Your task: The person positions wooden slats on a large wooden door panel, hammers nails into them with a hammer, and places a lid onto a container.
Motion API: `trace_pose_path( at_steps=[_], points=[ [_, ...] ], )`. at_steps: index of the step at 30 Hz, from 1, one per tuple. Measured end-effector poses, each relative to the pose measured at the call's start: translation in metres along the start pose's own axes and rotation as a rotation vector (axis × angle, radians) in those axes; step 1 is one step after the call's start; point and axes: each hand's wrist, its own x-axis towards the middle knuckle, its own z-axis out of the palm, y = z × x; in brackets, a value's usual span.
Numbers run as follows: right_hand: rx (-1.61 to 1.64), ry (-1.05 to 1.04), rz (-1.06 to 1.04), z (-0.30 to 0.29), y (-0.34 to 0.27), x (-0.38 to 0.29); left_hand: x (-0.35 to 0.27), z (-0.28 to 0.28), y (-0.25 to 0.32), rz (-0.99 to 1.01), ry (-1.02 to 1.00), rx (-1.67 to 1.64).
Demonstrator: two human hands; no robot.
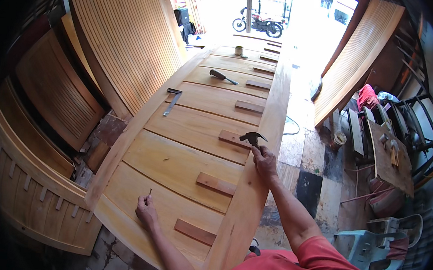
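Note:
A large wooden door panel [187, 118] lies flat before me, with grooves across it and darker wood strips [248, 106] along its right stile. My right hand [264, 161] grips a claw hammer [253, 137] near its head, over the right stile. Low over the panel's near left part, my left hand [146, 208] pinches a nail [150, 191] pointing up. A second nail [166, 159] seems to lie farther up the panel. Beyond it rest a try square [173, 102] and a dark-handled chisel [222, 76].
An open can [239, 50] stands at the panel's far end. Slatted wooden panels [122, 34] lean at the left; another slatted panel [357, 58] leans at the right. A pale blue plastic chair [367, 245] and a board-topped stand [390, 158] are on the right. A motorcycle [262, 24] is outside.

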Motion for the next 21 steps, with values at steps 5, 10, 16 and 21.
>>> trace_pose_path(
  at_steps=[5, 10, 16, 21],
  points=[
    [0.003, -0.002, -0.009, -0.002, 0.001, 0.0, 0.0, 0.002, -0.002, 0.011, 0.017, 0.004],
    [0.019, 0.019, 0.027, 0.001, 0.006, 0.002, 0.001, 0.005, -0.005, 0.051, 0.01, 0.012],
    [-0.015, -0.008, 0.018, 0.005, 0.01, 0.005, 0.006, 0.005, -0.018, 0.024, 0.021, 0.035],
    [0.024, -0.024, 0.028, 0.001, 0.006, 0.004, 0.005, 0.008, -0.016, 0.013, -0.002, 0.024]
  ],
)
